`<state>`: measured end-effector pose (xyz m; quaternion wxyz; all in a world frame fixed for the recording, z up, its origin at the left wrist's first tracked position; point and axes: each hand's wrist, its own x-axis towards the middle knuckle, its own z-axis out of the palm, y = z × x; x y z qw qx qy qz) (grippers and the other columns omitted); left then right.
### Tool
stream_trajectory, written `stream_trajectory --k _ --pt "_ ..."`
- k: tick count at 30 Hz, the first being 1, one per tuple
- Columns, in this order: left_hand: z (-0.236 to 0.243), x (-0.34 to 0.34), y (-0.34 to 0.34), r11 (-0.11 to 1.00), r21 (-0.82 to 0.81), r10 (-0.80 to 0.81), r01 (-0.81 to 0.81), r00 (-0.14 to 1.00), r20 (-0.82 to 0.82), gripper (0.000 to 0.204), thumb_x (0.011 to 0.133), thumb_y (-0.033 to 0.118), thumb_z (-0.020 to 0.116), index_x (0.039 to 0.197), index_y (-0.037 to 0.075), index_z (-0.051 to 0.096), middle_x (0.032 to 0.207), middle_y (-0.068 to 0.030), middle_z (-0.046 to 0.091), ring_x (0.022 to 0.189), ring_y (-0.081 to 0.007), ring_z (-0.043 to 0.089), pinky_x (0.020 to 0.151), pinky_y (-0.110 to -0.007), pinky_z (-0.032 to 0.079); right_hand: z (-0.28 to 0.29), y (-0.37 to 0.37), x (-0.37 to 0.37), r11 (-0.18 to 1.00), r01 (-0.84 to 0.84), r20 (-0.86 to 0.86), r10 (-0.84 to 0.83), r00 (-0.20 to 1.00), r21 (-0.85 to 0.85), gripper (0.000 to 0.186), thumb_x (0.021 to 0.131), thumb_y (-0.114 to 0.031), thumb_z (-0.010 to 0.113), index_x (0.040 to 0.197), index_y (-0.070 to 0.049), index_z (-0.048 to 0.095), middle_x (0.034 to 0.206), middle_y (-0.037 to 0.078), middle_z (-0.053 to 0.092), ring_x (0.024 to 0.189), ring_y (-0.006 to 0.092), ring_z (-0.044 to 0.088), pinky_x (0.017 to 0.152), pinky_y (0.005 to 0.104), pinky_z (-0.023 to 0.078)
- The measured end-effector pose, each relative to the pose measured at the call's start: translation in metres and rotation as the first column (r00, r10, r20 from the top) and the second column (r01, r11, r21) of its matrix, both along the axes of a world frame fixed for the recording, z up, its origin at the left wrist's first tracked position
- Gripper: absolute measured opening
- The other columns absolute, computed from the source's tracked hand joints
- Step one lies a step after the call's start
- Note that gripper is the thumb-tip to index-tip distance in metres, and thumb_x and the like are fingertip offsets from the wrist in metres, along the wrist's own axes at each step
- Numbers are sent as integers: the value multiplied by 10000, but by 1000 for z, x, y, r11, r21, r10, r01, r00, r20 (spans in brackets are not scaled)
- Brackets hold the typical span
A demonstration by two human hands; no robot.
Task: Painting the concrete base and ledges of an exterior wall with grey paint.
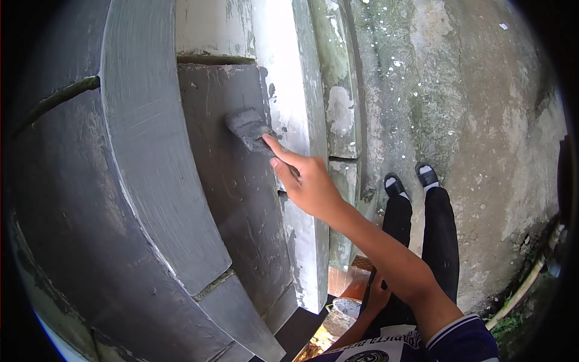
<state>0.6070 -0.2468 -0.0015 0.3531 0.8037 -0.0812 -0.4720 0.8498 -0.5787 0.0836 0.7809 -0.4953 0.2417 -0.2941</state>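
A broad paintbrush [250, 128], its bristles coated in dark grey paint, is pressed against a grey-painted wall panel [223, 96]. My right hand [307, 181] grips its handle, with the index finger stretched along the brush toward the bristles. My right forearm reaches up and left from the lower right. Low in the picture, my left hand [379, 294] is bent in close to my dark trousers, its fingers mostly hidden. Near it is a small bucket [347, 306] with greyish-white contents or rim; whether the hand touches it, I cannot tell.
A lighter grey raised band [151, 139] curves beside the panel. To its right runs a white, paint-smeared ledge [286, 90], then a mossy lower step [342, 114]. My feet in dark slippers [427, 175] stand on stained concrete [470, 120]. A pole [518, 295] lies at lower right.
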Motion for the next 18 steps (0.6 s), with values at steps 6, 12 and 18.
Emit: stream_trajectory --k 6,12,18 --pt "19 20 -32 978 -33 -201 206 971 126 350 914 167 623 1240 47 577 1442 -143 454 1357 -295 409 1125 -395 296 30 134 -97 814 -442 176 405 897 378 429 967 -73 545 1394 -95 509 577 -23 391 556 19 329 506 204 315" --pt "15 7 -22 999 -49 -3 2 1000 -16 409 906 135 626 1300 92 523 1466 -61 444 1282 -209 490 1031 -390 382 23 77 -60 946 -119 -9 127 992 302 433 950 -86 576 1379 -109 527 540 61 362 479 79 321 461 258 310" --pt "14 0 -10 982 -32 -186 188 981 55 394 909 142 625 1287 74 536 1477 -138 414 1349 -261 419 1117 -394 309 30 143 -79 980 -193 -1 193 981 57 515 896 -64 620 1396 -116 508 542 106 439 434 209 416 466 309 355"
